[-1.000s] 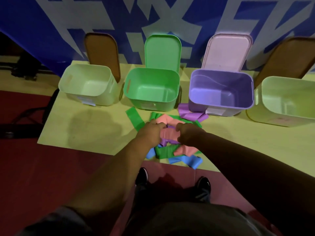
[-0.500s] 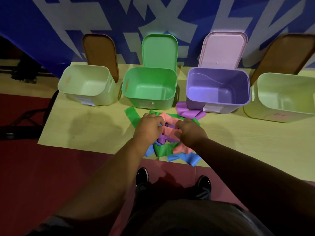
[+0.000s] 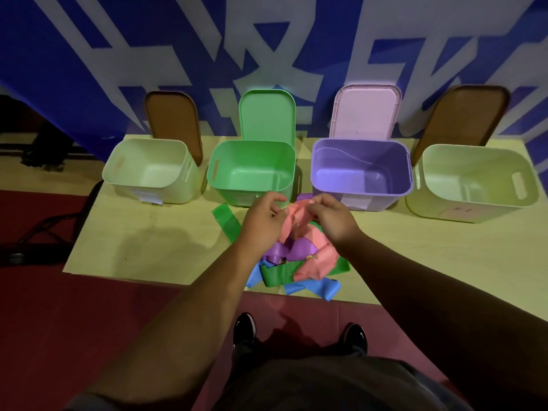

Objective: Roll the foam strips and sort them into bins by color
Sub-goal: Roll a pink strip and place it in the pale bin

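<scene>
I hold one pink strip (image 3: 293, 221) with both hands, just above the mixed pile (image 3: 296, 259) near the front edge of the tabletop (image 3: 148, 241), in front of the green bin (image 3: 237, 191) and purple bin (image 3: 379, 200). My left hand (image 3: 261, 222) and right hand (image 3: 333, 221) each pinch it, fingers curled. It sags between them, so I judge it light, soft and floppy. I'd grip one short end flat between thumb and fingertips and roll from there, keeping it taut so it can't spring open.
</scene>
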Motion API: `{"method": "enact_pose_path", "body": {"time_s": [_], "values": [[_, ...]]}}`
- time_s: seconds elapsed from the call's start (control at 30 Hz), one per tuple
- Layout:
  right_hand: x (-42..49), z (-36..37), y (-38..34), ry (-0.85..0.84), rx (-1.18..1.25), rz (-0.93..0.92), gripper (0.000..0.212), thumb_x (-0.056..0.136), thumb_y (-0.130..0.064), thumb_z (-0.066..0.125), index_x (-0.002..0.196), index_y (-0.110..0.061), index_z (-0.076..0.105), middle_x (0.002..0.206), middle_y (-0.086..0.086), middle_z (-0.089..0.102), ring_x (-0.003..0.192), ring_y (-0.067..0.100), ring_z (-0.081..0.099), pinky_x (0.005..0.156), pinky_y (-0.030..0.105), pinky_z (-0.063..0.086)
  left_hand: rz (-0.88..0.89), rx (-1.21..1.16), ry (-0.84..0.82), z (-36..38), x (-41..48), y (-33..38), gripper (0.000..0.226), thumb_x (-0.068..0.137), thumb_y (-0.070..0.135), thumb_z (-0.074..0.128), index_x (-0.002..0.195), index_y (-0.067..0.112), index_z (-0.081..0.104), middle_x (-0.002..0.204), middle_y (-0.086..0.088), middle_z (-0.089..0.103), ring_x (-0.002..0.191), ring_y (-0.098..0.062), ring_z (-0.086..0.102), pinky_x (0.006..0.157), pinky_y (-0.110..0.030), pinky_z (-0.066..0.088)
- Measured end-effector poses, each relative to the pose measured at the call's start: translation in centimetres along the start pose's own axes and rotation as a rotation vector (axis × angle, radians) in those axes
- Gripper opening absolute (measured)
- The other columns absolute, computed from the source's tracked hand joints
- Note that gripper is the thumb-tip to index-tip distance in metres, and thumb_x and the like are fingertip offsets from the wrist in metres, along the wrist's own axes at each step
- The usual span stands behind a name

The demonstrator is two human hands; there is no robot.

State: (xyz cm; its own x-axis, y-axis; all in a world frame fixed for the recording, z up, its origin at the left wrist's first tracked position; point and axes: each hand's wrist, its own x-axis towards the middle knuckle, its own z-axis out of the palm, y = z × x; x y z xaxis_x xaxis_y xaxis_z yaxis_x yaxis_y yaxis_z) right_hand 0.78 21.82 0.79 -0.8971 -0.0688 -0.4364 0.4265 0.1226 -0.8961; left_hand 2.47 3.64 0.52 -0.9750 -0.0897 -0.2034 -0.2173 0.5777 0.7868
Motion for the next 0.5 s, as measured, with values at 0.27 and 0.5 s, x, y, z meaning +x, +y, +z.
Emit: {"method": "enact_pose_path", "body": {"time_s": [0.27, 0.5], "values": [[-0.8, -2.3, -4.2, 0.11, 0.185, 0.04, 0.031, 0.101, -0.001, 0.048, 0.073, -0.008, 0.057, 0.051, -0.003, 0.066, 0.043, 0.015, 0.059, 0.04, 0.015, 0.04, -0.09, -0.28, -0.199, 1.0, -0.6, 1.8, 0.02, 0.096, 0.01, 0.08, 0.113, 0.018, 0.074, 0.086, 0.003, 0.07, 0.075, -0.004, 0.068, 0.075, -0.019, 0.053], [0.7, -3.6, -2.0, 0.151, 0.058, 0.11, 0.007, 0.095, -0.015, 0.063, 0.093, -0.009, 0.066, 0.081, 0.009, 0.067, 0.071, 0.025, 0.065, 0.064, 0.033, 0.053, -0.108, -0.431, -0.209, 0.1, -0.5, 3.5, 0.017, 0.1, 0.016, 0.075, 0.091, 0.029, 0.082, 0.087, 0.01, 0.08, 0.085, -0.006, 0.075, 0.085, -0.027, 0.06]]}}
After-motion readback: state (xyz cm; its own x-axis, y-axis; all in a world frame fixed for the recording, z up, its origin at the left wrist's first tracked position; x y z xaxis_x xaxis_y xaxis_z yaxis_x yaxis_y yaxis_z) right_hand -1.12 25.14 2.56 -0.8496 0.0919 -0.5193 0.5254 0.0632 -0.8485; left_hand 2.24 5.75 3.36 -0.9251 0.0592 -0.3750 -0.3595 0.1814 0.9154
